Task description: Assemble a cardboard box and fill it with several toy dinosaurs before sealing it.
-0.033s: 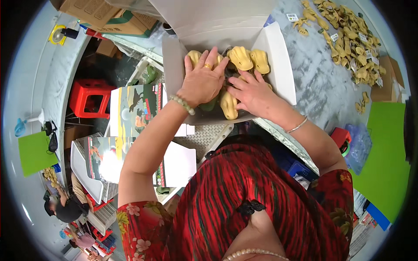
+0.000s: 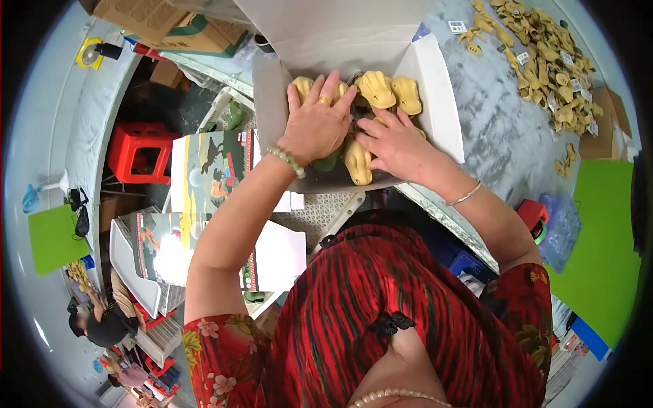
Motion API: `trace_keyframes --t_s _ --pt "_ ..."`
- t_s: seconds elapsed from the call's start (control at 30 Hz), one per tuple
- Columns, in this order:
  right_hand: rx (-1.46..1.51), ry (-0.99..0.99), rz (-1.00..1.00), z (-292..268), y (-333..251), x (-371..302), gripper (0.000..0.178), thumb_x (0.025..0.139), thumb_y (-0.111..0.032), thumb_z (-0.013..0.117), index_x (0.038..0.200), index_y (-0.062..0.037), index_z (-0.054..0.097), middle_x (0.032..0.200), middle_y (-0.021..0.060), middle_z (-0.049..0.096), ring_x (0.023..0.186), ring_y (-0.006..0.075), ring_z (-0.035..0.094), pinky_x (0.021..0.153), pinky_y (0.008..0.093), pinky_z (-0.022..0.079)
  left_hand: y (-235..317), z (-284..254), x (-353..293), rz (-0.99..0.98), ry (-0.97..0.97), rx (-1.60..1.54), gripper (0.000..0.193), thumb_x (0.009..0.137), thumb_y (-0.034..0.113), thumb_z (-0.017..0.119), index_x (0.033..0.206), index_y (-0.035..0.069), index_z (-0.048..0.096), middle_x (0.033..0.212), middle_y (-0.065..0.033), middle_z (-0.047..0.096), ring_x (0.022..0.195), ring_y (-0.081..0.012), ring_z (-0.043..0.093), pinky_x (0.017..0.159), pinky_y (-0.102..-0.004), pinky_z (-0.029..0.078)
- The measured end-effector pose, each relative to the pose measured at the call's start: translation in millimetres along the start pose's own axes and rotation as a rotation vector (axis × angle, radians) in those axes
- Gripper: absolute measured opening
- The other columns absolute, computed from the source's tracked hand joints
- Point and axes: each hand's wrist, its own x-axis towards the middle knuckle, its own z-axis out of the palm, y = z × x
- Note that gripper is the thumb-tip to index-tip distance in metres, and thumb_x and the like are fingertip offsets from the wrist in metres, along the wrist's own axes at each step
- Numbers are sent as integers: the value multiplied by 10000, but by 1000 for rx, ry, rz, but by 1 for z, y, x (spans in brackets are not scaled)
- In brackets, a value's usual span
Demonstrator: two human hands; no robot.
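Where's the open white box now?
In the head view, the open white box sits top centre, left of the yellow heap, with the left hand and right hand inside.

Left grip (image 2: 317, 126), right grip (image 2: 394, 147) on yellow pieces (image 2: 375, 90)

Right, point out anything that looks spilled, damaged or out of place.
One mildly odd spot: on the grey table, a few small tan parts lie apart from the big heap, like strays. In the open white box, the left hand and right hand partly cover the yellow pieces; no damage shows.
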Motion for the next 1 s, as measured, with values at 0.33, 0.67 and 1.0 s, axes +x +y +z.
trace_keyframes --t_s 0.33,0.67,1.0 --pt "-26 248 298 -41 22 29 308 714 -176 577 974 -35 490 834 136 522 820 285 519 652 357 439 5 -11 -4 -101 87 -29 399 775 308 469 1141 151 439 1306 -145 233 1211 -302 218 903 -585 181" --pt "239 68 409 -26 29 53 410 688 -93 535 1054 33 402 791 238 539 751 374 536 671 417 447 9 -45 -22 -247 -392 -334 296 735 235 527 865 -17 443 751 -240 556 731 -396 542 662 -437 445" --pt "238 58 388 -21 37 58 447 690 -105 557 1069 47 377 756 247 552 736 380 545 660 416 451 15 -45 -23 -467 -508 -552 296 788 209 459 851 -62 358 712 -302 534 703 -436 530 643 -475 431"
